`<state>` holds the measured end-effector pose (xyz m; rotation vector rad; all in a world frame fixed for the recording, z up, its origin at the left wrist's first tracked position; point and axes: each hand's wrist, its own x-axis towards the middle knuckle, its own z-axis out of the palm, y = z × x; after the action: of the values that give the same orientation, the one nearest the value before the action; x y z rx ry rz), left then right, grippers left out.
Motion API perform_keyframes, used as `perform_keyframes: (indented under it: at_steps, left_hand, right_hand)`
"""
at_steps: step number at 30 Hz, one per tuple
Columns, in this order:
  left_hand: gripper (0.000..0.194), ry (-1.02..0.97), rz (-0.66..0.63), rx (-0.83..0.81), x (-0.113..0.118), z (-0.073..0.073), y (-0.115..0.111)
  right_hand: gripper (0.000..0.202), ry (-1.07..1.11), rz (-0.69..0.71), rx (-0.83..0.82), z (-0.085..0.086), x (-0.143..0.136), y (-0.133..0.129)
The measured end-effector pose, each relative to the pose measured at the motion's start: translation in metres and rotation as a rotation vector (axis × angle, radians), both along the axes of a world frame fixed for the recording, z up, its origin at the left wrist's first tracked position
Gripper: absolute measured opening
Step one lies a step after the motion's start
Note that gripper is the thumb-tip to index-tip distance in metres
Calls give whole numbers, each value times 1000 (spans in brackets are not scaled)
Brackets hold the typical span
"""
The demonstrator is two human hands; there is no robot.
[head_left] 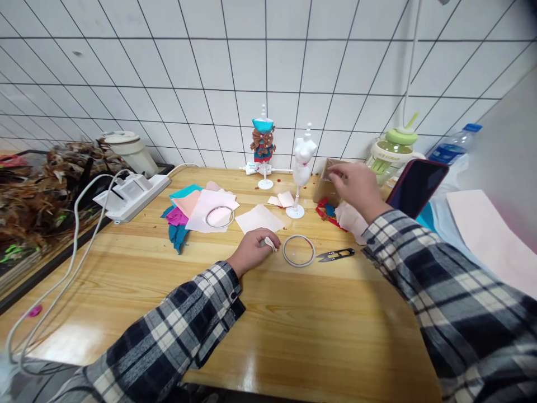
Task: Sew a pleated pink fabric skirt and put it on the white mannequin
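Observation:
My left hand point(255, 251) is closed round a small folded piece of pale paper or cloth point(271, 243), just above the table. Beside it lie a round hoop point(299, 267) and dark thread snips point(336, 256). My right hand point(354, 184) hovers at a small cardboard box point(322, 189), its fingers drawn together; I cannot make out what they hold, if anything. Left of the box stands a bare white mini dress form point(302, 162). A second dress form point(263, 143) behind it wears a turquoise, brown and red outfit. Between the hands lies a flat pale sheet point(260, 218).
Coloured sheets point(193, 204) with another hoop point(220, 225) lie left. A power strip point(136, 196) with cables and a pile of brown material point(54, 196) are at far left. At right are a phone point(416, 187), a green-lidded cup point(392, 151) and a water bottle point(455, 144).

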<state>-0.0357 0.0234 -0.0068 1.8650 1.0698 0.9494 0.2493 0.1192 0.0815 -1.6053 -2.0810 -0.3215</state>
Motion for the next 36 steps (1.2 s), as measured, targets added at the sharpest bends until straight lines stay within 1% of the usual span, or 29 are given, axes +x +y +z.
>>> perform_keyframes:
  at_steps: [1, 2, 4, 5, 6, 7, 9, 14, 17, 19, 21, 23, 25, 26, 27, 28, 29, 30, 31, 32, 34, 36]
  left_hand:
    - [20, -5, 8, -6, 0, 0, 0]
    - [20, -6, 17, -13, 0, 1, 0]
    - [20, 1, 35, -36, 0, 1, 0]
    - [19, 3, 44, -52, 0, 2, 0]
    - [19, 2, 53, -69, 0, 2, 0]
    - [19, 0, 62, -84, -1, 2, 0]
    - [19, 1, 71, -97, -1, 3, 0]
    - [20, 17, 64, -88, -1, 3, 0]
    - [18, 8, 66, -113, -1, 3, 0]
    - [20, -18, 63, -147, -1, 2, 1]
    - [24, -49, 61, -178, -1, 1, 1]
    - [28, -55, 68, -191, -1, 0, 2]
    - [32, -35, 91, -184, -2, 0, 2]
    - [34, -24, 104, -178, -2, 0, 2]
    - [37, -13, 118, -168, -2, 0, 2]
    - [39, -3, 131, -155, -2, 1, 2]
    - [40, 5, 142, -145, -2, 1, 2]
    - [41, 10, 149, -141, -2, 1, 2]
    - [41, 10, 154, -142, -2, 1, 2]
    - [40, 3, 158, -149, -2, 1, 2]
    - [39, -25, 157, -168, -2, 1, 2]
    - [38, -45, 141, -174, -1, 2, 2]
  right_hand:
    - [32, 33, 83, 0, -2, -10, -15]
    - [30, 35, 188, -53, -5, -21, -32]
    - [25, -56, 412, -232, -15, -44, -65]
    - [24, -122, 491, -301, -22, -54, -80]
    - [24, -174, 519, -340, -29, -62, -93]
    - [23, -213, 528, -374, -36, -68, -103]
    - [22, -256, 522, -422, -49, -75, -112]
    - [21, -278, 482, -466, -75, -78, -108]
    - [18, -265, 457, -416, -81, -78, -109]
    - [18, -219, 427, -364, -74, -77, -109]
    - [22, -104, 342, -301, -56, -70, -100]
    - [27, 18, 166, -199, -30, -57, -81]
    - [33, 82, -9, -83, -5, -43, -57]
    - [34, 99, -76, -46, 4, -36, -46]
    - [35, 120, -119, 1, 9, -32, -39]
    - [34, 131, -115, 52, 11, -30, -35]
    - [34, 133, -78, 94, 7, -31, -37]
    - [39, 138, -29, 117, 0, -34, -44]
    - [45, 139, 49, 104, -11, -41, -55]
    - [46, 137, 149, 57, -24, -49, -70]
    - [38, 148, 316, -57, -50, -67, -103]
    - [32, 208, 409, -149, -68, -79, -129]
